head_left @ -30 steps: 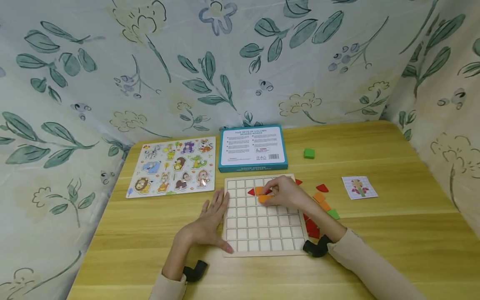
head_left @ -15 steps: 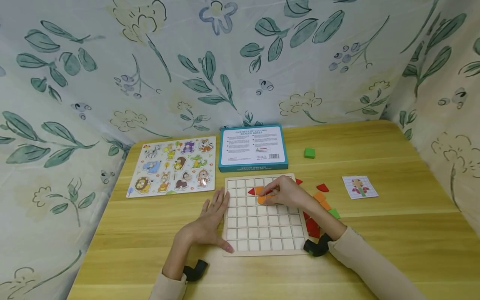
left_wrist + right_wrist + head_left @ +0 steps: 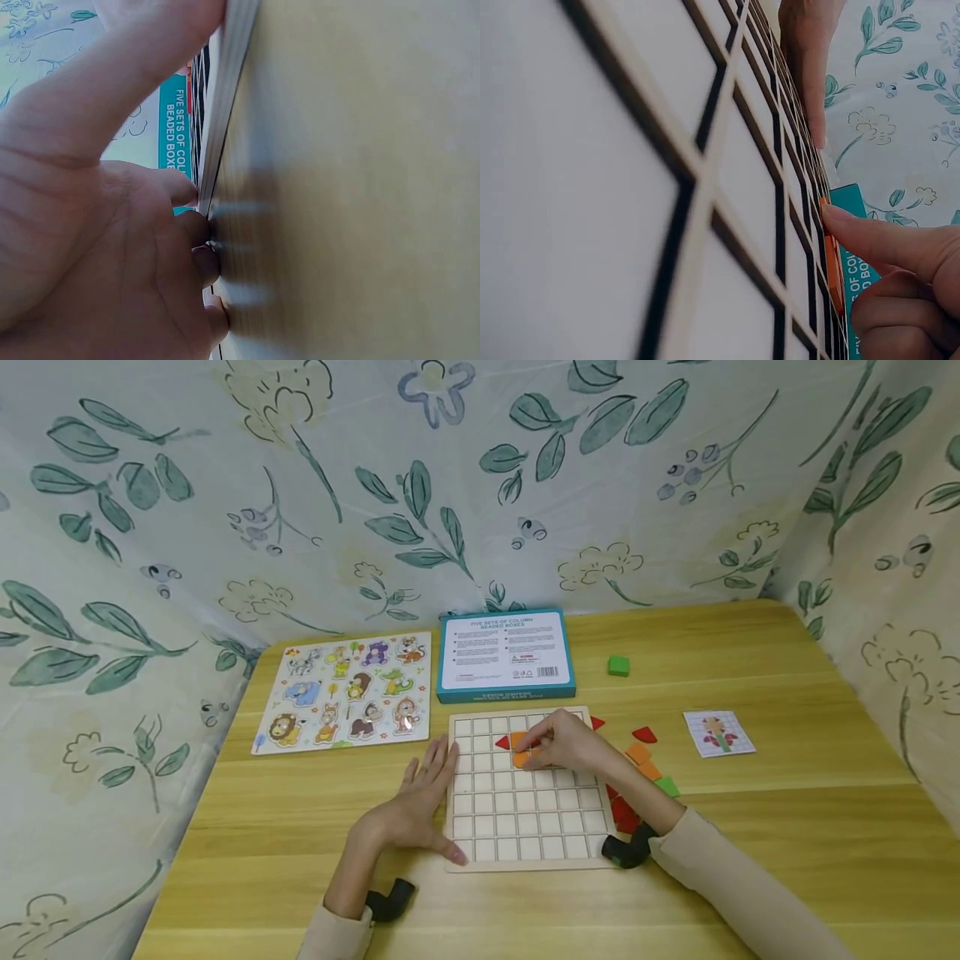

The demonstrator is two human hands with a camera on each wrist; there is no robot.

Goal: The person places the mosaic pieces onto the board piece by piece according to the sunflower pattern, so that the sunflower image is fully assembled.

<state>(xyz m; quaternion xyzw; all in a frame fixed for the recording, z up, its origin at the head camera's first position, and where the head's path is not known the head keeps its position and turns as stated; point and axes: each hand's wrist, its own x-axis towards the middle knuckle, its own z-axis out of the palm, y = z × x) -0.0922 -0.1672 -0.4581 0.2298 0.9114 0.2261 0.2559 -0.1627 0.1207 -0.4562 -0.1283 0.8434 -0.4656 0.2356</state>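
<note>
A wooden grid board (image 3: 531,865) lies on the table with white square cells. My left hand (image 3: 408,814) rests along its left edge, fingers spread and thumb at the near corner; the left wrist view shows the fingertips against the board's side. My right hand (image 3: 566,745) is over the board's upper part, thumb and forefinger on an orange tile (image 3: 520,761) with a rounded corner, at a cell. Directly above it sits another orange tile (image 3: 517,739), with a red tile (image 3: 502,742) to its left. A second red piece, to the right, is mostly hidden by the fingers.
Loose red tiles (image 3: 624,815), orange tiles (image 3: 640,753) and a green tile (image 3: 667,787) lie right of the board. Farther off are a pattern card (image 3: 719,733) and green squares (image 3: 618,666). Behind stand a teal-edged box (image 3: 506,656) and an animal puzzle (image 3: 345,693).
The right hand has shifted slightly left with the orange tile, which now sits squarely below the other orange one. The left hand has stayed put.
</note>
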